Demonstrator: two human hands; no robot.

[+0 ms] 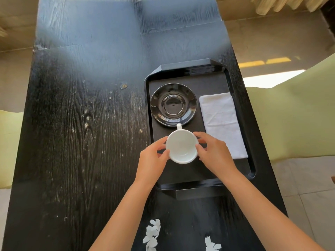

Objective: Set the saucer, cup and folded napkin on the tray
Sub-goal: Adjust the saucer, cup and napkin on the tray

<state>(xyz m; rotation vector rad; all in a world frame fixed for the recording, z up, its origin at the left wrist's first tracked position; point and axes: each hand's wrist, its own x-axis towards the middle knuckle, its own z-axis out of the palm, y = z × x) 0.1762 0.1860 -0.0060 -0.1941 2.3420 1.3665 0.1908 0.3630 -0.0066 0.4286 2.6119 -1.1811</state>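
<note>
A black tray [252,169] lies on the right side of a dark wooden table. On its far left part rests a glossy black saucer [173,104], with nothing on it. A folded white napkin [222,122] lies along the tray's right side. I hold a white cup [181,146] over the tray's middle, just on the near side of the saucer, its handle pointing away from me toward the saucer. My left hand [154,160] grips the cup's left side and my right hand [213,153] grips its right side. The cup is empty.
The dark wooden table [81,124] stretches far to the left and beyond the tray. Pale green chair cushions [293,120] flank it on both sides. Tiled floor shows at the right. Dark clothing with white flowers [152,234] is at the bottom edge.
</note>
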